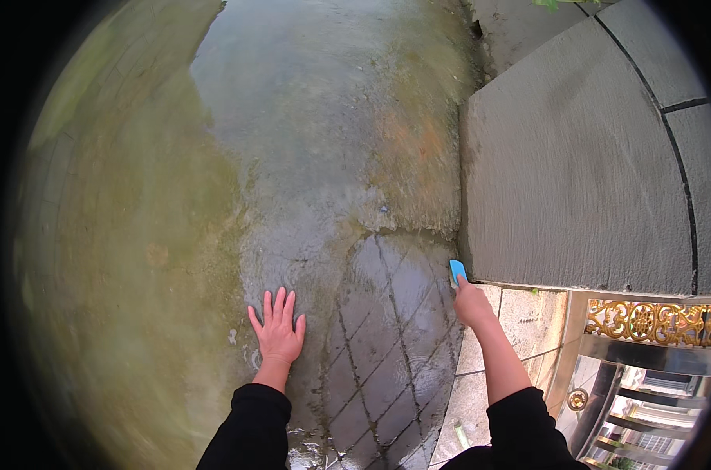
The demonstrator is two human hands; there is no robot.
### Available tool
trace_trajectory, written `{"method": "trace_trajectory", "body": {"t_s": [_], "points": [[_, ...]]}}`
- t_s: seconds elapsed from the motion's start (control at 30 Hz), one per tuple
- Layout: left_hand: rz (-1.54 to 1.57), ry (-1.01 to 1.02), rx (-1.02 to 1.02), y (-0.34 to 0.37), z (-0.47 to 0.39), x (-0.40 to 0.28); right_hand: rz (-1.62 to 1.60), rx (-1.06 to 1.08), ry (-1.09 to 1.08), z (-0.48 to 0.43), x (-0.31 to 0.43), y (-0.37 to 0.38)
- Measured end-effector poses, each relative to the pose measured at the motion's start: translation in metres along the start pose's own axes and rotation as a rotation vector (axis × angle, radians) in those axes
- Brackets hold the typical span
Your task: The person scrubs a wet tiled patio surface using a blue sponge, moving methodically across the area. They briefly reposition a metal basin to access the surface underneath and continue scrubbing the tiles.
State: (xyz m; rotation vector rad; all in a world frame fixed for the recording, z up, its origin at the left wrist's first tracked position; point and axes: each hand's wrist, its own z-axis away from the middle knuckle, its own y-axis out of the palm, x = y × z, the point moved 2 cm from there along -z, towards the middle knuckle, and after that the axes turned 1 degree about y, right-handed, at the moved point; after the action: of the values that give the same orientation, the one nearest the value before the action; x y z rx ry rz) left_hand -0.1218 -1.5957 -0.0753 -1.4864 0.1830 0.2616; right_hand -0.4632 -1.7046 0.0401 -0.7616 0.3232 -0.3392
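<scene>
My left hand [280, 331] is spread flat, palm down, over the wet concrete ground [285, 235], with nothing held. To its right, my right hand [472, 302] is closed around a blue brush [458, 271], whose pale bristles show a little at its lower side. The brush is at the foot of the grey wall block, by the corner where the wet paving meets the wall and a pale stone slab. Most of the handle is hidden in my fist. Diagonal grooves cross the wet paving [373, 352] between my arms.
A grey rendered wall block [573, 170] with black joints rises at the right. Below it lie pale stone slabs [529, 320] and a metal gate with gold scrollwork [649, 323]. Greenish, wet concrete [150, 252] spreads at the left. A small bluish scrap [383, 209] lies ahead.
</scene>
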Motion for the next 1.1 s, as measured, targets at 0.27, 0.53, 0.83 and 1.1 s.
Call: {"method": "trace_trajectory", "body": {"t_s": [0.27, 0.53, 0.83, 1.1], "points": [[0.022, 0.003, 0.024, -0.004, 0.002, 0.002, 0.039, -0.026, -0.075, 0.004, 0.007, 0.014], [0.027, 0.034, 0.032, 0.001, -0.004, -0.014, -0.092, -0.064, -0.164, 0.002, 0.116, 0.03], [0.039, 0.045, 0.006, 0.002, -0.005, -0.016, -0.252, -0.167, -0.035, -0.013, 0.113, 0.027], [0.013, 0.012, -0.005, 0.002, 0.003, 0.0, -0.085, -0.172, -0.235, -0.007, 0.102, 0.04]]}}
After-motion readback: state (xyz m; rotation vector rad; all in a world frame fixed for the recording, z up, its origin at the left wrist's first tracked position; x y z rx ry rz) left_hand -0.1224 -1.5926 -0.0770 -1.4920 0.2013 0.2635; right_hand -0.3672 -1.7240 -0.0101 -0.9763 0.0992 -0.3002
